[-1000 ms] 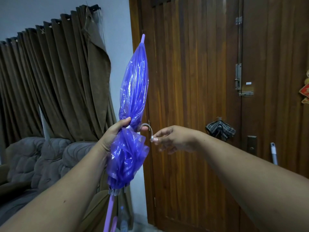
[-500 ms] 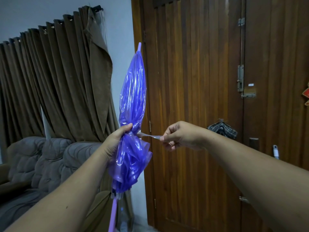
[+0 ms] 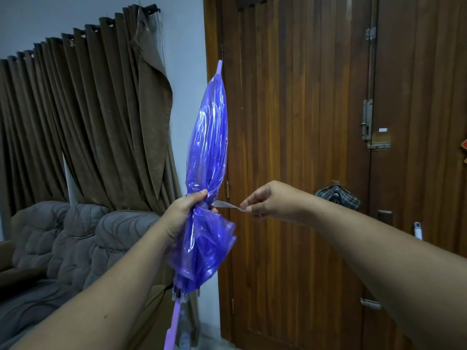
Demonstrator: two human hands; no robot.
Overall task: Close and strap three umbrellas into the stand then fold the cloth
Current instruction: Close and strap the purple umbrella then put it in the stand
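Note:
A closed blue-purple see-through umbrella [image 3: 208, 137] stands upright in front of me, tip up, its lilac shaft [image 3: 173, 322] running down out of view. My left hand [image 3: 185, 213] is wrapped around its gathered waist. A pale strap [image 3: 226, 205] comes off that waist to the right, pulled taut. My right hand [image 3: 273, 202] pinches the strap's free end between thumb and fingers. No stand is in view. A dark checked cloth [image 3: 337, 197] hangs on the door behind my right wrist.
A brown wooden door [image 3: 303, 122] with bolts and a handle fills the right side, close behind the umbrella. Brown curtains [image 3: 88, 122] hang at the left above a grey padded sofa [image 3: 65, 236]. A white-handled tool [image 3: 417, 229] leans by the door.
The strap was a loose loop at my right fingertips; now it is pulled straight out to the right. The umbrella sits slightly lower in view.

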